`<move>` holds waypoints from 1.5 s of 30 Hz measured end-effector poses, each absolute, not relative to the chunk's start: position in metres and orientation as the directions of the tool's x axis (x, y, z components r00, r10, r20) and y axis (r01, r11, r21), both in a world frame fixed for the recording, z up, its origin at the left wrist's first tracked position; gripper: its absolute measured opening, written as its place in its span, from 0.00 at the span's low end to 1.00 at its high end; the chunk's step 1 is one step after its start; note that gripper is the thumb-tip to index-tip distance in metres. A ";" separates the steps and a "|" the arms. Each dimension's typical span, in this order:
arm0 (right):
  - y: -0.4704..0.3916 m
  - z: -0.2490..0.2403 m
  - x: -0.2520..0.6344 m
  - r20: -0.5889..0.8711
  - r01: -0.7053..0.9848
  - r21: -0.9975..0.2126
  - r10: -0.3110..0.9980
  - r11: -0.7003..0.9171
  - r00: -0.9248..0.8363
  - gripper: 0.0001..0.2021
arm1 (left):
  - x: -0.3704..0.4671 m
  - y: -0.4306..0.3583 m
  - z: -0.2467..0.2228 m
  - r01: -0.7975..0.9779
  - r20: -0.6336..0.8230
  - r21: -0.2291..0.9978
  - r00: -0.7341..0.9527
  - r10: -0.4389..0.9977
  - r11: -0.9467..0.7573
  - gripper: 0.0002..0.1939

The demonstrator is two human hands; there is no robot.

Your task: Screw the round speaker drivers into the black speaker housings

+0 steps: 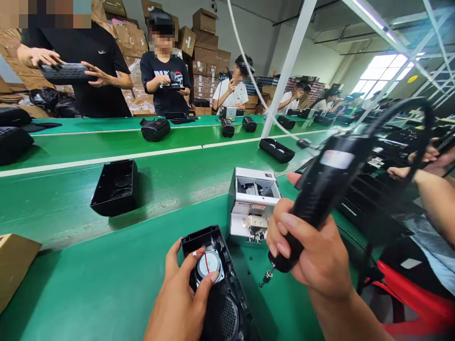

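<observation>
My right hand [320, 255] is wrapped round a black electric screwdriver [323, 184], which tilts with its bit [267, 277] pointing down and left. A small dark piece, perhaps a screw, sits at the bit's tip. With thumb and fingers, my left hand [181, 293] grips a round silver speaker driver [209, 266] at one end of an open black speaker housing [213, 237]. A red wire crosses the driver under my fingers. Beside the housing's far end stands a white screw feeder [249, 210], partly hidden by my right hand.
Past the bench runs a green conveyor [64, 189] carrying an open black housing [117, 187], another housing [277, 150] and several more shells. A cardboard box [16, 265] sits at left. Co-workers stand opposite; another person's hand [401, 174] and a red chair [412, 298] are at right.
</observation>
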State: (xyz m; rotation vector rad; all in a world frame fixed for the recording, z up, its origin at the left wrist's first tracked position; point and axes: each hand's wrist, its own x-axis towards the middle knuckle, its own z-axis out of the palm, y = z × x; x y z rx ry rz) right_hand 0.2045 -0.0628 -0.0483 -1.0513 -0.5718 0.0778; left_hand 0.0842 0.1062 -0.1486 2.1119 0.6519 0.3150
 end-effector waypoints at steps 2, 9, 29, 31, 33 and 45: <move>-0.058 -0.043 0.192 0.441 0.205 -0.789 0.301 0.580 0.845 0.27 | 0.084 0.107 -0.146 0.348 -0.027 0.806 0.830 0.556 -0.479 0.20; -0.032 -0.066 0.168 0.512 0.253 -0.748 0.292 0.613 0.808 0.30 | 0.080 0.105 -0.144 0.372 -0.060 0.772 0.850 0.524 -0.516 0.21; -0.035 -0.056 0.165 0.419 0.178 -0.674 0.173 0.717 0.891 0.21 | 0.067 0.096 -0.157 -0.107 0.516 0.589 0.812 0.272 -0.801 0.06; -0.034 -0.058 0.164 0.423 0.173 -0.673 0.182 0.719 0.888 0.22 | 0.068 0.094 -0.156 -0.105 0.535 0.560 0.803 0.262 -0.822 0.06; -0.033 -0.059 0.163 0.428 0.167 -0.669 0.192 0.724 0.883 0.21 | 0.069 0.092 -0.155 -0.114 0.564 0.531 0.787 0.250 -0.840 0.08; -0.034 -0.058 0.158 0.471 0.255 -0.690 0.153 0.677 0.869 0.21 | 0.070 0.085 -0.155 -0.089 0.560 0.491 0.794 0.236 -0.867 0.07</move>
